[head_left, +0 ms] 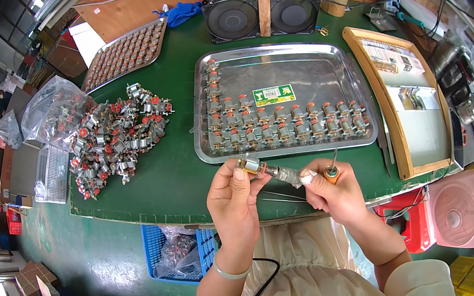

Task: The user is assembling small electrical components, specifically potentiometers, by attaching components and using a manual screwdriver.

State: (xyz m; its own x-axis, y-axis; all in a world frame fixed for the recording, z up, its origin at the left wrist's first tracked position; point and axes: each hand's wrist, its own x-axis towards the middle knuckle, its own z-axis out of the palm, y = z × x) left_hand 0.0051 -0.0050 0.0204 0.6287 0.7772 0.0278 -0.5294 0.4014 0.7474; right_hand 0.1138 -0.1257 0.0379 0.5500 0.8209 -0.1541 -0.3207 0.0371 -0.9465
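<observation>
Above the near table edge, my left hand (233, 199) pinches a small silver motor (249, 163) with a brass-coloured end between thumb and fingertips. My right hand (342, 194) is closed round a tool wrapped in grey tape (283, 174), whose tip meets the motor or lies right beside it; which, I cannot tell. White tape or a cover wraps the right thumb. Also in that hand, a thin pointed tool with an orange handle (331, 175) sticks up past the fingers. Just beyond, a metal tray (309, 147) holds rows of upright motors (283, 133) along its left and near sides.
At left lies a heap of loose motors (122, 139) beside a clear plastic bag (54, 103). A second full tray (128, 51) and twin black fans (261, 16) stand behind. On the right is a wooden-framed box (401, 144); tweezers (282, 197) lie near the table edge.
</observation>
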